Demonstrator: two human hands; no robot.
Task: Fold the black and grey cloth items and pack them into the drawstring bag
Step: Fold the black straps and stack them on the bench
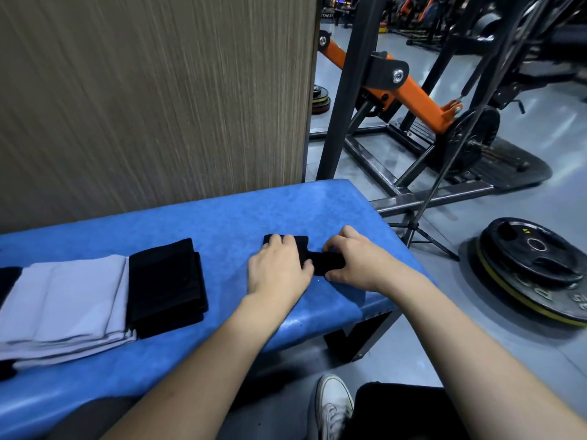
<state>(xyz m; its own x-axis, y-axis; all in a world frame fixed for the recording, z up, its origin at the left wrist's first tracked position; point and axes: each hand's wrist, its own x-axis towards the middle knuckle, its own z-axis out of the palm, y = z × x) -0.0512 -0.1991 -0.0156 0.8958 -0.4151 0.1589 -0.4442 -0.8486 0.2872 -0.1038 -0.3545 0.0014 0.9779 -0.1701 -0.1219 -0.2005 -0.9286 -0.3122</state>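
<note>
On the blue bench (222, 217), a folded grey cloth (70, 300) and folded black cloth (166, 285) lie at nine o'clock, while the left hand (276, 268) presses flat and the right hand (352, 258) pinches a small black cloth (327, 263) mid-fold at centre; no drawstring bag shows, so packing seems undone.

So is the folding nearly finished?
Partly. A folded grey cloth and folded black cloth already lie on the blue bench. The left hand presses, and the right hand grips, a small black cloth. No drawstring bag shows, so packing remains.
</note>
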